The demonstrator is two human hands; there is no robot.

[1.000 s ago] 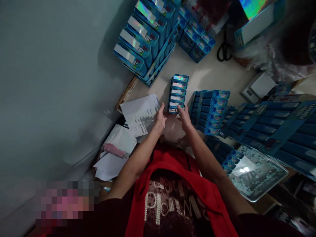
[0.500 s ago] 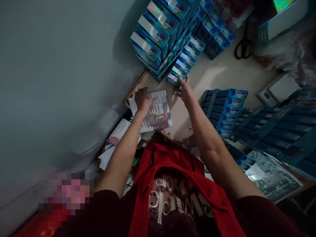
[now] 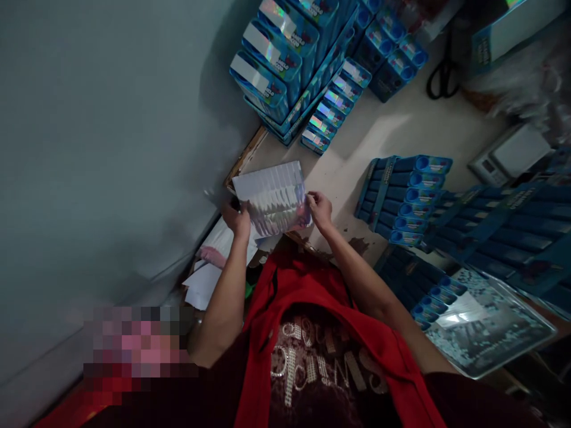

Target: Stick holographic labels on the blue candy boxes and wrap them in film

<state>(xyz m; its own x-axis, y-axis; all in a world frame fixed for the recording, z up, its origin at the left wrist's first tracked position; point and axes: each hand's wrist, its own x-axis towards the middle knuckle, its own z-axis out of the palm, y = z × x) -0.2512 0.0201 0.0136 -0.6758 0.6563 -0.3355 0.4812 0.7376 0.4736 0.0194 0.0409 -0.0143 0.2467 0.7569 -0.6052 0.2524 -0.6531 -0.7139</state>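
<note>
A shiny sheet of whitish, silvery strips (image 3: 272, 193) lies tilted at the near corner of the table, some of its strips rippled. My left hand (image 3: 237, 221) is at its left edge, thumb over the sheet and fingers partly hidden. At the opposite edge, my right hand (image 3: 321, 209) pinches the sheet between thumb and fingers. Just beyond stands a row of small blue boxes (image 3: 335, 104) with shiny strips across their tops. Beside that row, larger blue boxes (image 3: 263, 83) bearing white strips are stacked in a blue tray.
Banded blue boxes (image 3: 401, 196) stand to the right, with more blue packs behind them. Black scissors (image 3: 442, 80) and a small scale (image 3: 508, 154) lie farther off. Loose white papers (image 3: 207, 279) sit low on the left, by the grey wall (image 3: 111, 148).
My right hand has left the row of small boxes and come back to the sheet's right edge. My left hand has slid from the sheet's top down to its left edge.
</note>
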